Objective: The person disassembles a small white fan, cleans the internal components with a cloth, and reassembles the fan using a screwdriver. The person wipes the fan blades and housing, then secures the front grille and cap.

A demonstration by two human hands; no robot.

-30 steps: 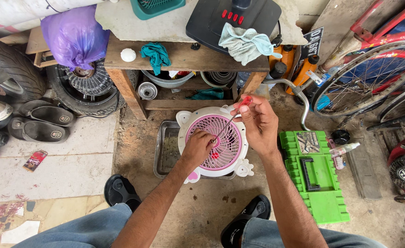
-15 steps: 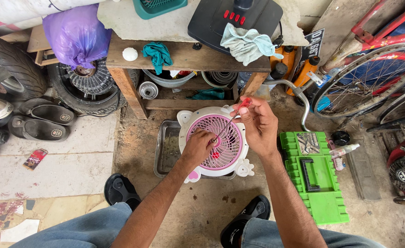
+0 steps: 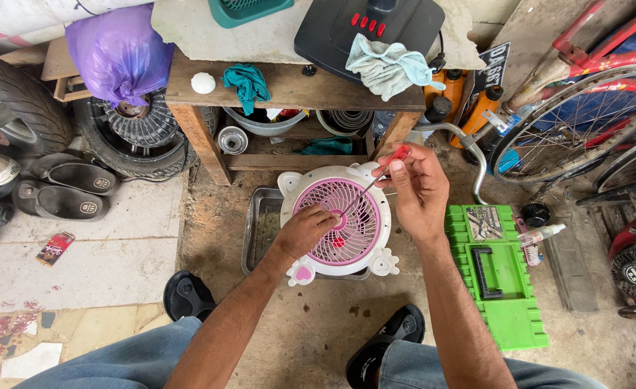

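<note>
A small white fan with a round pink grille [image 3: 338, 229] lies face up on the concrete floor, partly over a metal tray [image 3: 257, 229]. My left hand [image 3: 305, 229] rests on the grille's left side, fingers pressed near the centre hub. My right hand [image 3: 417, 189] grips a red-handled screwdriver [image 3: 375, 180] by the handle. Its thin shaft slants down-left, with the tip at the middle of the grille. My forearms reach in from below and my knees show at the bottom edge.
A green plastic tool case [image 3: 496, 272] lies right of the fan. Behind stands a wooden bench [image 3: 289, 90] with rags, a black fan base [image 3: 368, 29] and a purple bag [image 3: 119, 50]. Tyres [image 3: 15, 115] and sandals sit left; bicycle wheel [image 3: 574, 122] right. Black sandals flank my legs.
The view has drifted slightly. Both hands stay on the fan, and the right hand with the screwdriver has shifted only a little.
</note>
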